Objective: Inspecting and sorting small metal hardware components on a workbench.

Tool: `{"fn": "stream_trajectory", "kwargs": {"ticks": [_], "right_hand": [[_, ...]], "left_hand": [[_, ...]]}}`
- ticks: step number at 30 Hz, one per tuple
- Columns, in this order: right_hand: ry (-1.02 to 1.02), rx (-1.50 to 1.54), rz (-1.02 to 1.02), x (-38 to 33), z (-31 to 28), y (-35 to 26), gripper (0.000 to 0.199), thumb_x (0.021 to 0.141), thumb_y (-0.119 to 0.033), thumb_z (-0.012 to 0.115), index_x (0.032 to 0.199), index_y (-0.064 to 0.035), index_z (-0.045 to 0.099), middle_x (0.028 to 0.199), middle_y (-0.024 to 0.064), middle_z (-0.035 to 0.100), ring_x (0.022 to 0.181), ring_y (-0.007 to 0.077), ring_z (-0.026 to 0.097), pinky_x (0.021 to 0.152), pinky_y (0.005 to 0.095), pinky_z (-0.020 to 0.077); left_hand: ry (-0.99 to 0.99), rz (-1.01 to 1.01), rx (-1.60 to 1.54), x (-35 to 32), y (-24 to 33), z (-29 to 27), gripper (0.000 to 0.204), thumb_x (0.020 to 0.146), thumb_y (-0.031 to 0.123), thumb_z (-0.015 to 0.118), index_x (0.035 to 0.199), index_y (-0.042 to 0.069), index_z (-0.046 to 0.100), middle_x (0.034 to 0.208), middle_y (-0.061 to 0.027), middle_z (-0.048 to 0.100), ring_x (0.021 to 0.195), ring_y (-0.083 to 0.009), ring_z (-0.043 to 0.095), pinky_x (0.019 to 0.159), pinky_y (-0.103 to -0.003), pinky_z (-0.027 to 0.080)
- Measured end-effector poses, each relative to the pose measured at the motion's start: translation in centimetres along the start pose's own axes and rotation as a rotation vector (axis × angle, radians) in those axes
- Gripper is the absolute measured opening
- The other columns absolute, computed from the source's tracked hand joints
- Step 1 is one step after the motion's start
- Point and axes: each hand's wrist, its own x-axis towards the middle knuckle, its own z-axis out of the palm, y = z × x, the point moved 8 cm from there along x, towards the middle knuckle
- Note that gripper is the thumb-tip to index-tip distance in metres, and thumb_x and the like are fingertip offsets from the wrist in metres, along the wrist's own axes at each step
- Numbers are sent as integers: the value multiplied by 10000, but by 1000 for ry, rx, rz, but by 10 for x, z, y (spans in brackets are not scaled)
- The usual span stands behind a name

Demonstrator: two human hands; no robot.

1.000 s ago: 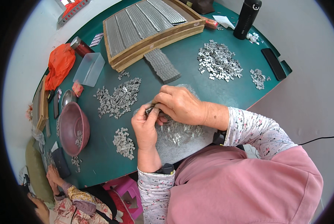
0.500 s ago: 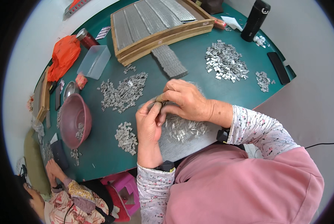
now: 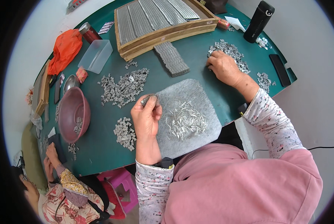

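Observation:
My left hand (image 3: 147, 117) is closed in a pinch on a small stack of grey metal links (image 3: 146, 99), held just off the left edge of a grey mat. On that mat (image 3: 208, 100) lies a loose heap of thin shiny metal pins (image 3: 187, 120). My right hand (image 3: 227, 70) reaches over the near edge of a pile of small silvery metal links (image 3: 230, 50) at the back right. Its fingers are bent together, and what they hold, if anything, is hidden. Behind the mat rests a finished-looking slab of rowed metal links (image 3: 171, 59).
A wooden tray (image 3: 167, 40) of metal strips stands at the back. To the left are more link piles (image 3: 124, 87) (image 3: 124, 134), a pink bowl (image 3: 74, 115), a clear plastic box (image 3: 96, 56) and another person's hands (image 3: 51, 158). A black bottle (image 3: 259, 21) and phone (image 3: 279, 70) are right.
My right hand has left my left hand and moved right and away to the link pile. My left hand keeps the small stack, lower and slightly left. The pins and mat are now uncovered.

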Motion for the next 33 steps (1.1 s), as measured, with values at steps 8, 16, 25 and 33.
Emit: {"fn": "stream_trajectory", "kwargs": {"ticks": [8, 16, 25, 33], "right_hand": [[-10, 237, -271, -8, -8, -75, 72, 782, -74, 611, 840, -33, 594, 847, 126, 566, 861, 308, 573, 763, 402, 490], [-116, 101, 152, -12, 4, -72, 186, 785, -206, 709, 814, -40, 630, 823, 111, 615, 849, 296, 619, 734, 387, 513], [19, 33, -128, -9, 9, -111, 130, 766, -79, 659, 870, -15, 614, 843, 125, 606, 827, 301, 616, 713, 408, 494], [53, 776, -127, 7, -7, -138, 204, 783, 32, 642, 982, 10, 602, 846, 129, 623, 749, 267, 638, 638, 355, 518]], "left_hand": [[-52, 2, 6, 0, -2, -3, 106, 891, 89, 675, 937, -4, 654, 678, -48, 607, 480, -113, 547, 390, -208, 355], [-79, 30, 30, 0, 2, 6, 103, 915, 95, 635, 932, -7, 633, 723, -100, 645, 523, -157, 618, 416, -228, 435], [-45, 36, 205, -2, 0, 8, 104, 895, 51, 642, 962, -28, 644, 756, -111, 661, 566, -174, 635, 481, -236, 483], [-128, 114, 247, -4, 2, 17, 89, 902, 17, 623, 959, -38, 662, 771, -88, 668, 634, -137, 652, 521, -222, 521]]}}
